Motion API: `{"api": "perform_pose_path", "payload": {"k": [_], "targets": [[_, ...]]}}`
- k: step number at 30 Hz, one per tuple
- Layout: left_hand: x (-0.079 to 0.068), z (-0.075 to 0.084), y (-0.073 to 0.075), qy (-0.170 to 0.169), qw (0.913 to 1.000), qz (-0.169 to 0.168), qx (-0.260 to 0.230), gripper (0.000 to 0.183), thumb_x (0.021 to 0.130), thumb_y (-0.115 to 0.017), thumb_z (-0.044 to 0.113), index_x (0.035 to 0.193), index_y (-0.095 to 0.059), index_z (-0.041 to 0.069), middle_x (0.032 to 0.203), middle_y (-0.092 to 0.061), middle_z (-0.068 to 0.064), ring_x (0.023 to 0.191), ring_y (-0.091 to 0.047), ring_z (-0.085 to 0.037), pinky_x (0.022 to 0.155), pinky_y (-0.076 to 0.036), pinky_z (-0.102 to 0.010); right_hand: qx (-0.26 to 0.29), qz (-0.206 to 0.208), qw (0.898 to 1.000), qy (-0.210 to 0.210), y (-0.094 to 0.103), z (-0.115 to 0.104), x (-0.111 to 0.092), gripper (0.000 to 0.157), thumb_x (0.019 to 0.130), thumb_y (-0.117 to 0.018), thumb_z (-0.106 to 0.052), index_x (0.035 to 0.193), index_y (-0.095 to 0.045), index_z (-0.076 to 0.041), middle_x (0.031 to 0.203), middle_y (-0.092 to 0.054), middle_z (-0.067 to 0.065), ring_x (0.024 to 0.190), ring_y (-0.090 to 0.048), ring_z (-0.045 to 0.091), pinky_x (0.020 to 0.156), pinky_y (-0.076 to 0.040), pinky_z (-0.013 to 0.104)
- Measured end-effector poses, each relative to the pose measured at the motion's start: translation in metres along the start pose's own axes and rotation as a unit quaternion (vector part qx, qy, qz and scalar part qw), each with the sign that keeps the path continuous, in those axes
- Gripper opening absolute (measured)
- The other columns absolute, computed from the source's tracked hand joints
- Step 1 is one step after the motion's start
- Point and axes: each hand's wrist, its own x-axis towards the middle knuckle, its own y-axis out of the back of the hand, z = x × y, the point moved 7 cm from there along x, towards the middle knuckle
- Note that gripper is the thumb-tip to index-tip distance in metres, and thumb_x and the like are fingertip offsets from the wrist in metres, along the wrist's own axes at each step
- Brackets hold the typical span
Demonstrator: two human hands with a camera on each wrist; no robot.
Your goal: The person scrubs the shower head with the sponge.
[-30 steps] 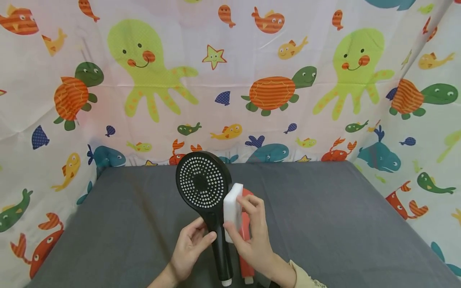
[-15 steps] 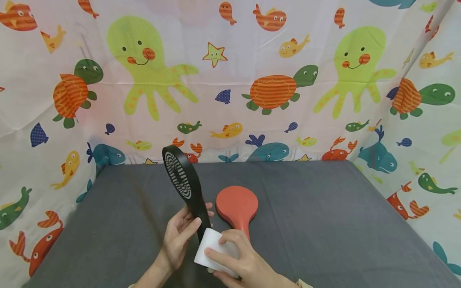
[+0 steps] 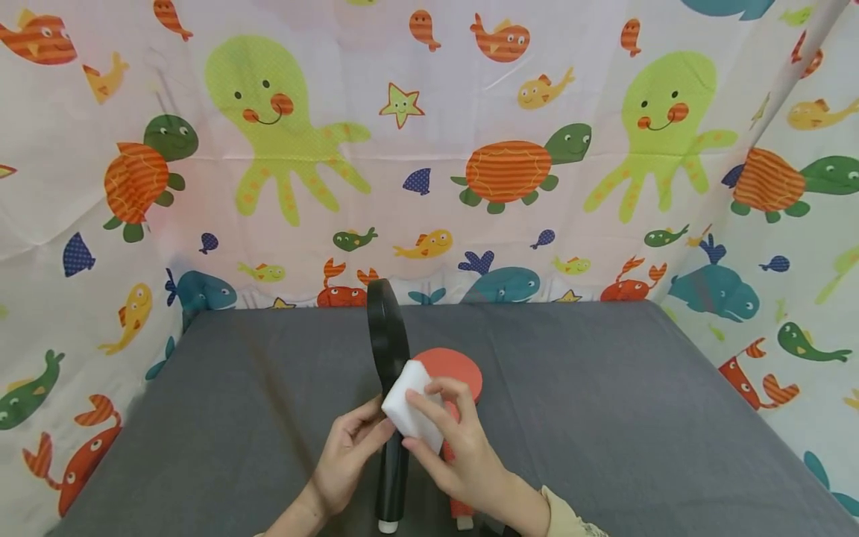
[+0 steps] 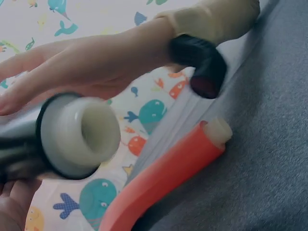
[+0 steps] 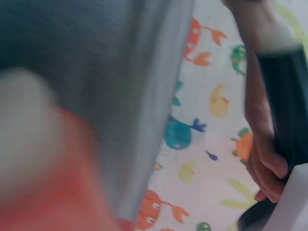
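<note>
A black shower head point(image 3: 388, 335) stands nearly upright in the middle of the head view, turned edge-on so its spray face is out of sight. My left hand point(image 3: 350, 455) grips its handle from the left. Between thumb and fingers my right hand point(image 3: 466, 451) holds a white sponge point(image 3: 408, 400) against the neck and upper handle. The white hollow connector point(image 4: 91, 131) at the handle's lower end faces the left wrist camera. Behind the right hand a red shower head point(image 3: 456, 365) lies on the table, its handle partly covered by that hand.
Grey cloth covers the table point(image 3: 590, 403). A white curtain point(image 3: 429, 97) printed with sea animals encloses the back and sides. In the left wrist view a black wrist device point(image 4: 204, 67) sits at the right sleeve.
The black shower head has turned from spray face showing to edge-on and swung upright. The sponge went down to the handle's lower part, then back up to the neck.
</note>
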Motion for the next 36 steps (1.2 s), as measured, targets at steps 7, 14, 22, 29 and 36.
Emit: {"api": "perform_pose_path", "payload": {"k": [7,14,22,29,36], "targets": [[-0.001,-0.003,-0.003,0.01,0.9996,-0.004,-0.024,0.026,0.095,-0.041,-0.005,0.118,-0.055,-0.003,0.096,-0.063,-0.001,0.085,-0.058,-0.008,0.074,-0.049,-0.021,-0.016,-0.012,0.999,-0.03,0.002,0.006,0.007,0.046,0.092,-0.058,-0.027,0.132,-0.048,-0.004,0.118,-0.04,0.02,0.106,-0.041,0.026,0.08,-0.043,0.039],[0.003,0.003,0.006,0.0,0.9991,-0.002,-0.043,0.029,0.098,-0.035,-0.004,0.121,-0.051,-0.007,0.108,-0.064,-0.012,0.093,-0.061,-0.017,0.079,-0.05,-0.028,-0.032,-0.104,0.99,0.086,-0.009,-0.023,-0.019,0.039,0.087,-0.065,-0.02,0.122,-0.056,-0.005,0.114,-0.042,0.018,0.107,-0.04,0.029,0.084,-0.045,0.033],[0.003,0.001,0.006,0.0,0.9975,-0.02,-0.068,0.032,0.097,-0.034,-0.005,0.126,-0.048,-0.008,0.112,-0.062,-0.015,0.095,-0.062,-0.021,0.081,-0.051,-0.031,-0.051,-0.12,0.984,0.123,-0.008,-0.026,-0.021,0.038,0.085,-0.066,-0.019,0.12,-0.058,-0.007,0.112,-0.044,0.017,0.106,-0.042,0.029,0.086,-0.045,0.034],[-0.001,-0.001,-0.003,-0.007,0.9981,-0.031,-0.053,0.034,0.094,-0.04,-0.009,0.127,-0.048,-0.005,0.12,-0.058,-0.009,0.109,-0.056,-0.017,0.09,-0.046,-0.027,-0.05,-0.014,0.998,0.035,0.006,-0.001,0.012,0.042,0.09,-0.06,-0.025,0.125,-0.052,-0.003,0.113,-0.041,0.022,0.102,-0.041,0.029,0.076,-0.045,0.033],[-0.001,-0.001,-0.003,0.004,0.9992,-0.017,-0.035,0.037,0.094,-0.043,-0.007,0.129,-0.038,-0.018,0.122,-0.057,-0.012,0.11,-0.056,-0.02,0.09,-0.046,-0.029,-0.006,-0.009,1.0,-0.007,0.006,0.001,0.005,0.045,0.091,-0.059,-0.025,0.125,-0.048,0.002,0.112,-0.039,0.022,0.097,-0.041,0.026,0.071,-0.045,0.027]]}}
